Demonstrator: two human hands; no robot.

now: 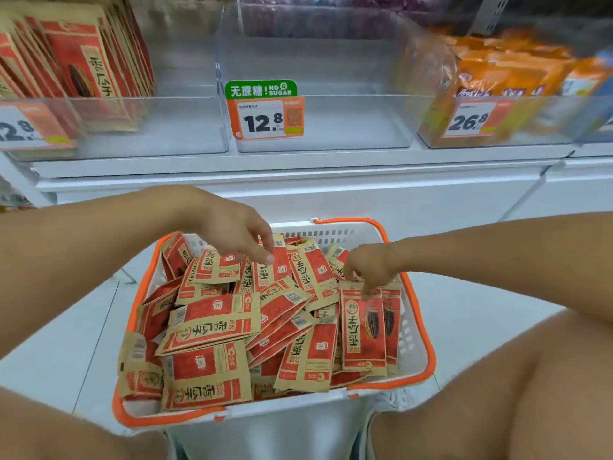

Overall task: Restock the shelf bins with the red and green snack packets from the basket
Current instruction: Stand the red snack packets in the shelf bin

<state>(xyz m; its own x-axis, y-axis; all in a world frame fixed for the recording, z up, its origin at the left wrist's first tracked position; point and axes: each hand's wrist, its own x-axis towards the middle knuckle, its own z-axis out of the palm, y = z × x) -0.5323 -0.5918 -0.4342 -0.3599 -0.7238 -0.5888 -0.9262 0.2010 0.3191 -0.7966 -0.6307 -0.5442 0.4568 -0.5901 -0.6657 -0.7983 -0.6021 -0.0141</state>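
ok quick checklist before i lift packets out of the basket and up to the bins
1. Right hand has a grip: ok, fingers pinch the top of upright red packets.
2. Left hand has a grip: not ok, fingers hover over the pile, holding nothing.
3. Middle bin has room: ok, it looks empty.
4. Left bin has room: ok, its right part is free.
5. Green packets in the basket: cannot tell, only red ones show.
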